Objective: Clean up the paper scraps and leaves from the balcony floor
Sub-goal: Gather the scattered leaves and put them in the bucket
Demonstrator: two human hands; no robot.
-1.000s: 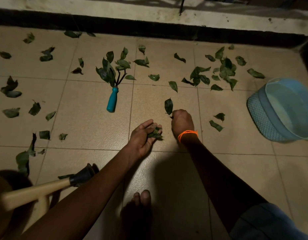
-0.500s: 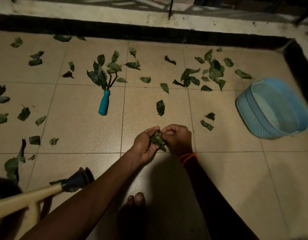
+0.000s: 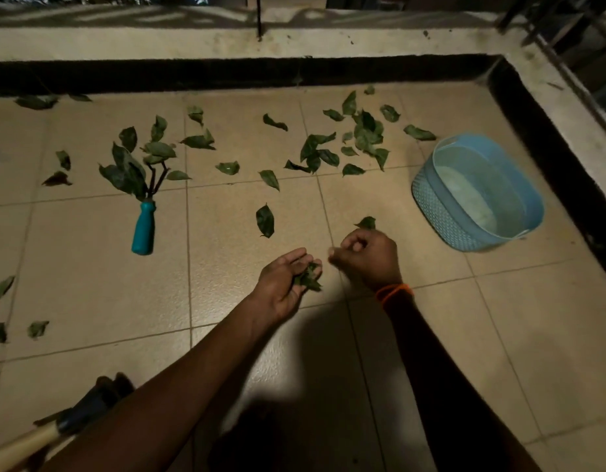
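Beige floor tiles [image 3: 90,294] fill most of the frame, bounded by a dark skirting and a pale ledge along the top and right edges. Green leaves lie scattered across the upper half, thickest in a cluster [image 3: 359,137] at upper centre-right, with more strewn down the left edge. No paper scraps are visible that I can make out in this dim light.

At the right of the frame a light blue basket [image 3: 431,199] lies tipped on its side, its mouth turned toward the upper left. Left of centre lies a small hand rake with a teal handle [image 3: 143,228], prongs pointing up the frame and buried among leaves. A pale wooden handle [image 3: 19,444] crosses the lower left corner.

Both forearms reach up from the bottom into the middle of the frame. The left hand [image 3: 284,284] is palm-up and cupped, its fingers curled round a small bunch of gathered leaves [image 3: 308,277]. The right hand [image 3: 366,257], with an orange band [image 3: 393,292] at the wrist, hovers just beside it with fingers loosely curled; it appears to hold nothing, though blur makes this uncertain.

The nearest loose leaf [image 3: 366,223] peeks out just above the right hand's knuckles, so that hand is plainly the closer one. A second single leaf [image 3: 264,220] lies above the left hand, its long axis running nearly straight up the frame.
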